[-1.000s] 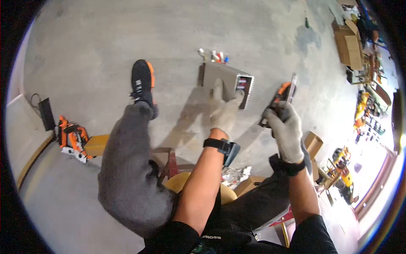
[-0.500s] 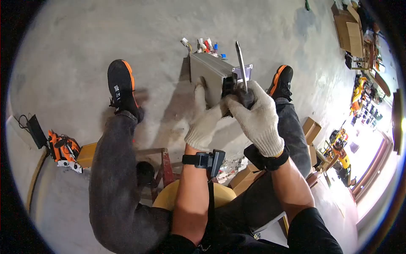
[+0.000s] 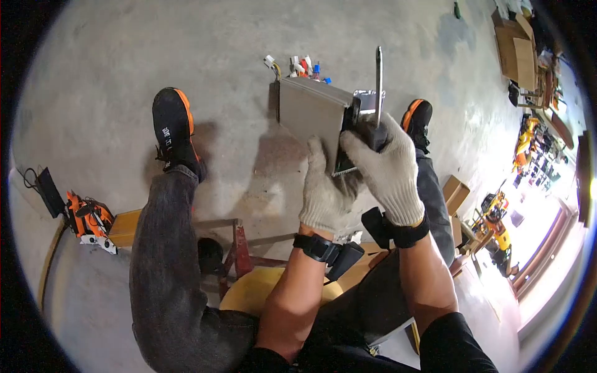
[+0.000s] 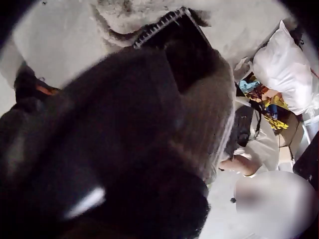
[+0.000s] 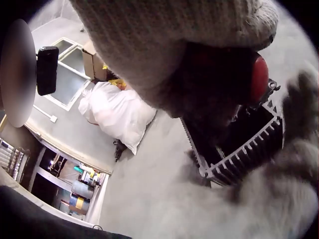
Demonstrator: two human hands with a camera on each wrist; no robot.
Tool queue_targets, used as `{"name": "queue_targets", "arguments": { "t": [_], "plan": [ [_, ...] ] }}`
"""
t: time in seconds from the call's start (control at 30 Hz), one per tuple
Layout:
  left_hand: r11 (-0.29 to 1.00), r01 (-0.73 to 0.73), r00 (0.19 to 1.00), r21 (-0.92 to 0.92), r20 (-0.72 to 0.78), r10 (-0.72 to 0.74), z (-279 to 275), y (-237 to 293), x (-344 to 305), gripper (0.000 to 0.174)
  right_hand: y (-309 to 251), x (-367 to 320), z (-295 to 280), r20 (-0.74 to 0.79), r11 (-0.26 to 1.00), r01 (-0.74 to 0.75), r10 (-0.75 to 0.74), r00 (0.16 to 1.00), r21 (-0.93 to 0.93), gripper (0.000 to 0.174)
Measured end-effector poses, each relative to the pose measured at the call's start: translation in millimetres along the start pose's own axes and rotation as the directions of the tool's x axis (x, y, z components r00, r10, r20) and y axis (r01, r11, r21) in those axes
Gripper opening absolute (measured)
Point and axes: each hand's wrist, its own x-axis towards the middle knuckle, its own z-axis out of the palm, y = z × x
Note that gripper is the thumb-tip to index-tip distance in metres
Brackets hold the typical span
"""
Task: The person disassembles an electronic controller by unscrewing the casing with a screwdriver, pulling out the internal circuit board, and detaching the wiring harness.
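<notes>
A grey metal case (image 3: 314, 115), finned along its edges, is held out between the knees. Its far end carries white, red and blue wire connectors (image 3: 305, 67). My gloved left hand (image 3: 326, 196) grips the near lower corner, thumb up along the side. My gloved right hand (image 3: 395, 171) holds a screwdriver (image 3: 379, 81), shaft pointing away from me, by the case's near end. A shiny plate (image 3: 372, 95) shows at that end, partly behind the shaft. In the right wrist view, the handle's red end (image 5: 259, 78) shows above the case's open, finned rim (image 5: 244, 149).
Both shoes (image 3: 174, 127) stand on the concrete floor beside the case. A red-legged stool with a yellow seat (image 3: 252, 289) is beneath me. Orange tools (image 3: 90, 217) lie at left; cardboard boxes (image 3: 457, 193) and yellow tools (image 3: 497, 221) at right. A white sack (image 5: 117, 112) lies nearby.
My right hand has come left with the screwdriver to the case's near end, and the shaft now stands straighter. My left hand has shifted down from the case's side to its near corner.
</notes>
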Motion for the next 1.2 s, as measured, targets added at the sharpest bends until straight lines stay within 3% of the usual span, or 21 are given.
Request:
{"name": "queue_targets", "arguments": {
  "t": [0.03, 0.07, 0.2, 0.27, 0.4, 0.6, 0.7, 0.83, 0.93, 1.2],
  "plan": [
    [1.000, -0.006, 0.983, -0.028, -0.183, 0.001, 6, -3, 5, 0.048, -4, -2, -1, 0.032, 0.999, -0.039, 0.039, 0.999, -0.002, 0.032],
    [1.000, -0.009, 0.983, -0.027, -0.183, 0.004, 5, -3, 7, 0.048, -7, -4, -1, 0.034, 0.999, -0.038, 0.038, 0.999, 0.000, 0.032],
    [0.986, 0.075, 0.996, -0.151, -0.040, -0.082, 13, -2, 5, 0.057, -13, -12, 1, 0.042, 0.999, -0.042, 0.042, 0.998, -0.009, 0.025],
    [0.960, 0.181, 0.983, -0.215, 0.055, -0.173, 12, -3, 5, 0.064, -7, -15, 3, 0.023, 0.983, 0.144, -0.142, 0.990, -0.114, 0.024],
    [0.973, 0.142, 0.990, -0.181, 0.046, -0.136, 11, -3, 7, 0.064, -10, -16, 4, 0.064, 0.988, 0.059, -0.050, 0.997, -0.140, 0.026],
    [0.979, 0.121, 0.992, -0.162, -0.015, -0.125, -9, -5, 16, 0.064, -2, -13, 9, 0.043, 0.977, 0.176, -0.172, 0.984, -0.120, 0.024],
    [0.947, 0.120, 0.993, -0.299, 0.055, -0.108, 10, -8, 9, 0.062, -3, -16, 8, 0.037, 0.975, 0.158, -0.154, 0.987, -0.154, 0.022],
    [0.950, 0.147, 0.989, -0.274, 0.014, -0.149, -6, -8, 12, 0.063, -4, -16, 12, -0.004, 0.975, 0.151, -0.154, 0.988, -0.160, 0.020],
    [0.951, 0.133, 0.989, -0.279, 0.103, -0.108, -9, -10, 15, 0.066, -2, -15, 13, -0.024, 0.973, 0.145, -0.152, 0.988, -0.177, 0.020],
    [0.938, 0.141, 0.990, -0.318, 0.058, -0.129, -11, -13, 17, 0.070, -7, -15, 11, 0.011, 0.975, 0.179, -0.179, 0.984, -0.132, 0.023]
  ]
}}
